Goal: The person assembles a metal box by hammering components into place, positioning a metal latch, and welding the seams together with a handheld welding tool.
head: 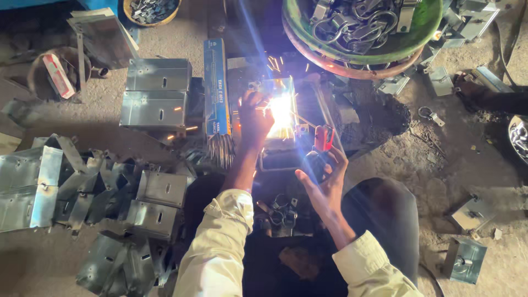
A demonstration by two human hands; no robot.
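The fingers of the left hand [254, 122] are curled down onto a small metal box [280, 118], pressing its left side right beside a white-blue glare that throws orange sparks. The box is grey sheet metal, open-topped, its middle washed out by the light; it sits on the dark ground just in front of the person's knees. The right hand [324, 179] is wrapped around a dark handle with a red clamp [323, 138], from which a thin rod [305, 120] runs to the glare. Pale sleeves cover both forearms. Left of the box lies a blue carton [216, 88] with a bundle of grey rods [221, 149] sticking out. Further left, folded metal boxes [157, 93] lie stacked and scattered. Beyond the box sits a green bowl [418, 38] of metal rings and clasps.
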